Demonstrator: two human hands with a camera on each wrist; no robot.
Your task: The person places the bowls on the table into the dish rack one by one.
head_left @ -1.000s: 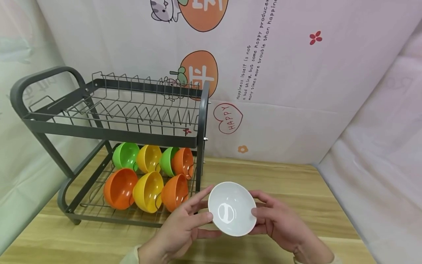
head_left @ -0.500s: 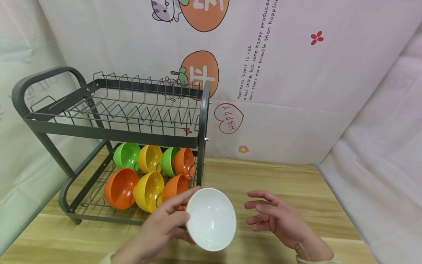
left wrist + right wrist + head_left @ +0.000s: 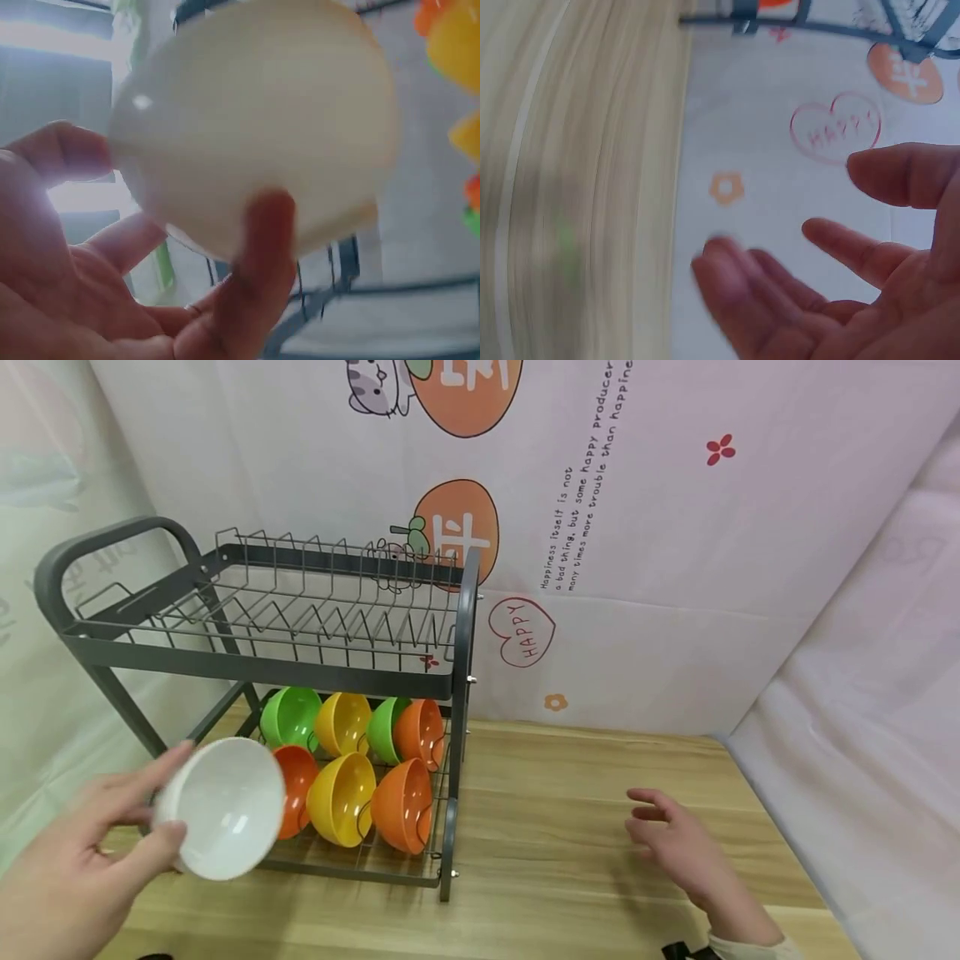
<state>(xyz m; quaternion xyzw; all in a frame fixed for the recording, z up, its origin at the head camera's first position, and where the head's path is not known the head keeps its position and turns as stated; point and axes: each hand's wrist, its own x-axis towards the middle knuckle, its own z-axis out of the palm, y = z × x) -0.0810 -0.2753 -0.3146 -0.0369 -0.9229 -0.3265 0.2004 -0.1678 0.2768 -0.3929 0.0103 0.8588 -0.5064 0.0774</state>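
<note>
A white bowl is held by my left hand, thumb at the near rim and fingers behind its left side. It is tilted with its inside toward the head camera, overlapping the front left corner of the dark dish rack. In the left wrist view the bowl fills the middle, its outside showing between thumb and fingers. Over the right part of the table my right hand holds nothing, its fingers loosely bent. The right wrist view shows that hand with its fingers spread apart.
On the rack's lower tier, green, yellow and orange bowls stand on edge in two rows, among them a yellow bowl and an orange bowl. The upper tier has wire dividers. A wooden table lies below, with a printed cloth behind.
My left hand has carried the white bowl leftward from the middle to the rack's left front. My right hand let go of the bowl and drew back slightly to the right.
</note>
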